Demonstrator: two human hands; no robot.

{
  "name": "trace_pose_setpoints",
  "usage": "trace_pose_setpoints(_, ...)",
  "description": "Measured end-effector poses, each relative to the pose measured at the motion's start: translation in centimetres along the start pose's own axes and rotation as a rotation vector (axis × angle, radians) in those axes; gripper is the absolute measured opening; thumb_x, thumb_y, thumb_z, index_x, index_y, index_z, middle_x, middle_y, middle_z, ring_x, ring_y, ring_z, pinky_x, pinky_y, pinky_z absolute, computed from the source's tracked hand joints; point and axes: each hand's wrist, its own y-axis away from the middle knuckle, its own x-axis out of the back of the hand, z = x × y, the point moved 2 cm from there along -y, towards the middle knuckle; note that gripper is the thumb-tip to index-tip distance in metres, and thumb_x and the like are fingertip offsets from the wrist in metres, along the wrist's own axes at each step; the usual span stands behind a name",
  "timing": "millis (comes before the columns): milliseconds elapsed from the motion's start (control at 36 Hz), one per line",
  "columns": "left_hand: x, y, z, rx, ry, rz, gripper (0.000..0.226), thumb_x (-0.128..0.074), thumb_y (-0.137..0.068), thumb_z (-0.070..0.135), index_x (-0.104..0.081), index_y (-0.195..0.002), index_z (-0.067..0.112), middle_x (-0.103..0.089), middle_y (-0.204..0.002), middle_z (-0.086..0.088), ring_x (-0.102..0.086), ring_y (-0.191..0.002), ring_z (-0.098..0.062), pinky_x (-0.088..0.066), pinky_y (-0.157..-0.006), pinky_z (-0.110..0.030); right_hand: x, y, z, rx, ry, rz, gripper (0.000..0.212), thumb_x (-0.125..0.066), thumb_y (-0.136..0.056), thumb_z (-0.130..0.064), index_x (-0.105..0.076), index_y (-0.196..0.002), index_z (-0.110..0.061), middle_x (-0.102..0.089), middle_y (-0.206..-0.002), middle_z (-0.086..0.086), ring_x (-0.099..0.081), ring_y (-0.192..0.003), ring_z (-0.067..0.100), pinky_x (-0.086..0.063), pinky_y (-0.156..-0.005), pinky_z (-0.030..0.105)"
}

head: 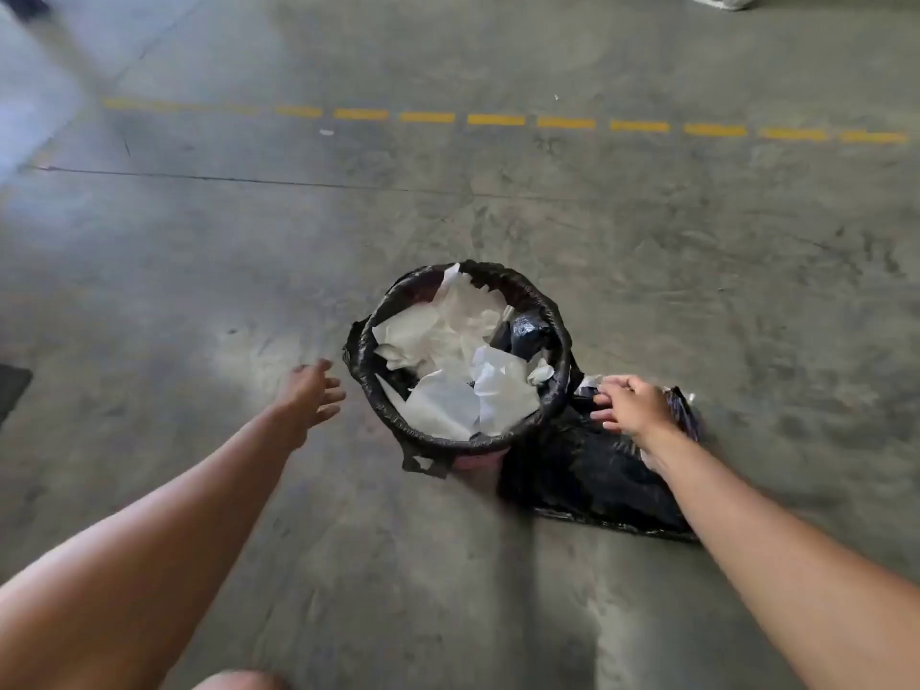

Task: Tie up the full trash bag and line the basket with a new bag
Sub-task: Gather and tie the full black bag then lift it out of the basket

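While the left hand (309,394) hangs open with fingers spread, touching nothing, just left of the basket (480,458), the right hand (632,404) presses loosely curled fingers on a flat black new bag (587,478) lying on the floor (249,251) against the basket's right side. The full trash bag (547,311) sits in the basket, stuffed with white paper (448,341).

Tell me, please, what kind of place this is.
Probably a warehouse or workshop hall, though I cannot be sure. The concrete floor is bare and scuffed, and a dashed yellow line painted across it looks like an aisle marking. A lined trash basket stands directly on it.
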Motion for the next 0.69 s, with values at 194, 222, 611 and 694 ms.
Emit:
trace_pose_setpoints(194, -2.8, -8.4, -2.6, 0.180, 0.215, -0.327, 0.064, -0.048, -0.089, 0.070, -0.060, -0.107, 0.010, -0.065, -0.100, -0.008, -0.065, -0.090, -0.027, -0.055, -0.076, -0.043, -4.7, -5.6, 2.5, -0.064, -0.343, -0.177, 0.025, -0.055, -0.089, -0.037, -0.065, -0.075, -0.018, -0.065, -0.070, 0.005, -0.058, -0.056, 0.022, -0.043, -0.051, 0.027)
trace_pose_setpoints(222, -3.1, -8.8, -2.3, 0.161, 0.223, -0.338, 0.057, -0.053, -0.088, 0.068, -0.062, -0.097, 0.012, -0.064, -0.093, -0.006, -0.064, -0.087, -0.026, -0.054, -0.075, -0.041, -5.1, -5.8, 2.2, -0.053, -0.377, -0.203, 0.027, -0.056, -0.089, -0.036, -0.065, -0.072, -0.018, -0.063, -0.065, 0.005, -0.057, -0.054, 0.022, -0.044, -0.051, 0.027)
trace_pose_setpoints(611, -2.0, -10.1, 1.9, -0.046, 0.398, -0.232, 0.017, -0.054, -0.091, 0.022, -0.054, -0.075, 0.021, -0.046, -0.056, 0.008, -0.047, -0.055, -0.009, -0.038, -0.062, -0.024, -3.0, -6.9, 0.0, -0.068, -0.511, -0.038, 0.013, -0.070, -0.079, -0.008, -0.063, -0.089, -0.014, -0.062, -0.071, 0.004, -0.058, -0.059, 0.016, -0.047, -0.054, 0.024)
trace_pose_setpoints(694, -1.2, -9.7, 3.3, -0.069, 0.451, -0.412, 0.011, -0.053, -0.088, 0.020, -0.049, -0.078, 0.020, -0.029, -0.046, 0.010, -0.030, -0.036, -0.006, -0.024, -0.049, -0.019, -2.5, -6.7, -0.9, -0.072, -0.641, -0.088, 0.013, -0.060, -0.079, -0.010, -0.056, -0.069, -0.017, -0.056, -0.057, 0.000, -0.051, -0.050, 0.014, -0.045, -0.053, 0.024)
